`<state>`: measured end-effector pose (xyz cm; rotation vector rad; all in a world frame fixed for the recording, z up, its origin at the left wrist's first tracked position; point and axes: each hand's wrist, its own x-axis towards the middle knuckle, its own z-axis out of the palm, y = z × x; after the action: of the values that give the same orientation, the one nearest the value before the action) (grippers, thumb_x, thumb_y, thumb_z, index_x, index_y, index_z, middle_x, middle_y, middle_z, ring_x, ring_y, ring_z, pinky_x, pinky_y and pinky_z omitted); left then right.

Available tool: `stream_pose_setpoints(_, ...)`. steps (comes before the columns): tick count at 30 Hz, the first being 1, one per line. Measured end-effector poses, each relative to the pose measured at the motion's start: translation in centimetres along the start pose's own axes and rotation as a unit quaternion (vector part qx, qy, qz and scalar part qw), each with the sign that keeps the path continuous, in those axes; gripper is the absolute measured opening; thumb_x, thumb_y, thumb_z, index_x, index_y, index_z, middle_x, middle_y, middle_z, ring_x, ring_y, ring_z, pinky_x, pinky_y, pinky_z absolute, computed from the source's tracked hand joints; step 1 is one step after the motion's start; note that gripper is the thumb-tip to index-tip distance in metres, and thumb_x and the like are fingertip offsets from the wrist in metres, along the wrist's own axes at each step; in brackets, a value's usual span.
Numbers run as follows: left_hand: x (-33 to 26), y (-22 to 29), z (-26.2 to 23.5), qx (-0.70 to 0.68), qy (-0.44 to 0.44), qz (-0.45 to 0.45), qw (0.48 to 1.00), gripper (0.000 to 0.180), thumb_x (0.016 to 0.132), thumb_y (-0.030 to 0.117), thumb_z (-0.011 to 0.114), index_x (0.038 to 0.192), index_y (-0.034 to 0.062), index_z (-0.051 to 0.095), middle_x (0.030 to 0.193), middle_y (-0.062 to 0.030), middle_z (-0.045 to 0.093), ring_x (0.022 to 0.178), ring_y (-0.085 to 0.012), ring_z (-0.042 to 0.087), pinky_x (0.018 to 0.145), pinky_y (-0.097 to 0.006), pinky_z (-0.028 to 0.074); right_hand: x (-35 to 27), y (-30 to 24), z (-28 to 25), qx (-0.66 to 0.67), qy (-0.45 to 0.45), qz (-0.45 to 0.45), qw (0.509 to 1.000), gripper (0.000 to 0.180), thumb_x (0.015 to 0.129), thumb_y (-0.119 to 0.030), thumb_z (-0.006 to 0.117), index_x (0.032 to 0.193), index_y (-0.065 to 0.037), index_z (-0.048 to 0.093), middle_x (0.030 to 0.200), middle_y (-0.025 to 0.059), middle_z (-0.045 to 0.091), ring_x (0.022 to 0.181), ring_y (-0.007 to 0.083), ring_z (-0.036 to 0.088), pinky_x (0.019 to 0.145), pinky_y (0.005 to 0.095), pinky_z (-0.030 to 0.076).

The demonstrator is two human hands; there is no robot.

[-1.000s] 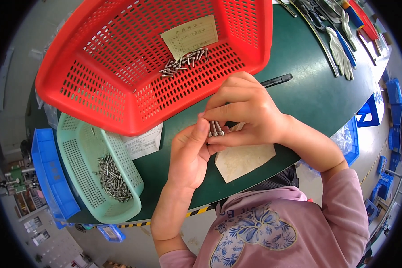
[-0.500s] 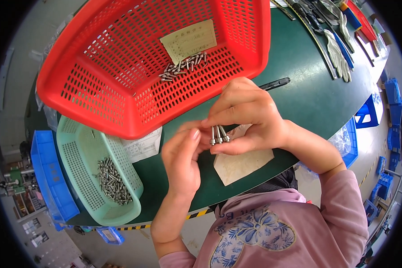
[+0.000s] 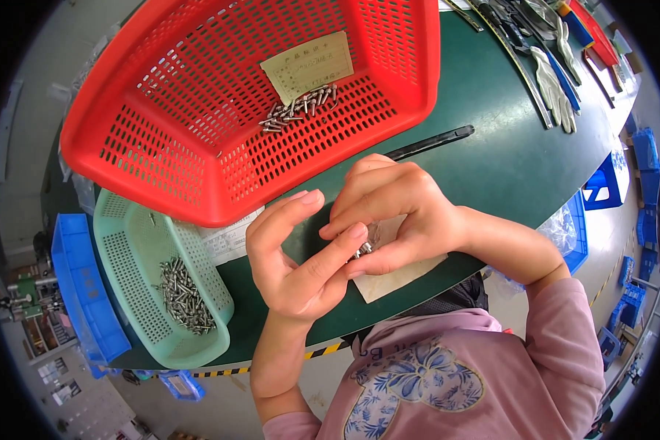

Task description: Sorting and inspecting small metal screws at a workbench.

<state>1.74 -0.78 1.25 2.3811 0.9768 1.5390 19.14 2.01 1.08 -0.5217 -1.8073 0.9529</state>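
Small silvery screws sit between the thumb and fingers of my right hand, mostly hidden by both hands. My left hand is alongside with its fingers stretched and apart. Its thumb reaches across to the right fingertips and the screws. Beneath the hands, a pale sheet of paper lies on the green table. Beyond them stands a red perforated basket, holding a small pile of screws and a yellowish written card.
At left, a light green basket holds many screws, beside a blue bin. A black stick-like tool lies right of the red basket. White gloves and hand tools are at the far right. A printed sheet is partly covered.
My left fingers have lifted and spread away, while the left thumb has come over the screws. My right hand has dropped slightly nearer, and the screws are now more hidden.
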Motion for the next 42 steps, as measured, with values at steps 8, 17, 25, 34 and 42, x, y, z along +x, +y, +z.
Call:
stream_pose_setpoints(8,0.2,0.1,-0.1,-0.017,-0.004,-0.016,1.000,0.032,0.062,0.007,0.075,0.093,0.0152,0.074,0.108,-0.0095,0.055,0.096,-0.0241,0.057,0.076,-0.033,0.050,0.1,-0.1,-0.1,0.005,-0.015,0.009,1.000,0.028,0.062,-0.020,0.080,0.083,-0.004,0.071,0.075,0.0038,0.066,0.070,0.0194,0.060,0.068,0.0316,0.044)
stream_pose_setpoints(17,0.2,0.1,0.0,-0.020,-0.008,-0.018,1.000,0.030,0.063,0.005,0.074,0.092,0.0136,0.073,0.107,-0.0103,0.056,0.095,-0.0243,0.057,0.077,-0.032,0.050,0.0,-0.2,-0.3,0.007,-0.022,0.022,0.999,0.029,0.061,-0.020,0.080,0.084,-0.004,0.071,0.076,0.0038,0.066,0.071,0.0191,0.060,0.069,0.0316,0.044)
stream_pose_setpoints(25,0.2,0.0,0.0,-0.021,-0.013,-0.018,1.000,0.030,0.064,0.004,0.073,0.092,0.0128,0.073,0.108,-0.0111,0.056,0.095,-0.0247,0.057,0.076,-0.033,0.051,0.1,0.0,-0.2,0.009,-0.025,0.026,0.999,0.029,0.062,-0.020,0.080,0.084,-0.004,0.071,0.076,0.0036,0.066,0.071,0.0187,0.061,0.069,0.0311,0.044)
stream_pose_setpoints(34,0.4,-0.1,0.5,-0.026,0.023,-0.047,0.998,0.037,0.070,-0.004,0.066,0.105,0.0059,0.066,0.122,-0.0168,0.048,0.099,-0.0252,0.057,0.079,-0.031,0.050,0.1,-0.1,-0.8,-0.057,0.014,-0.015,0.998,0.031,0.061,-0.021,0.080,0.087,-0.007,0.071,0.080,0.0024,0.065,0.072,0.0197,0.059,0.069,0.0329,0.041)
stream_pose_setpoints(42,-0.1,-0.4,0.0,-0.401,0.016,-0.377,0.835,0.019,0.080,-0.003,0.052,0.098,-0.0053,0.055,0.121,-0.0160,0.046,0.104,-0.0207,0.054,0.082,-0.030,0.050,0.2,-0.3,-1.3,-0.217,0.028,-0.125,0.968,0.038,0.064,-0.027,0.081,0.097,-0.010,0.070,0.085,0.0010,0.065,0.071,0.0185,0.055,0.069,0.0338,0.042)
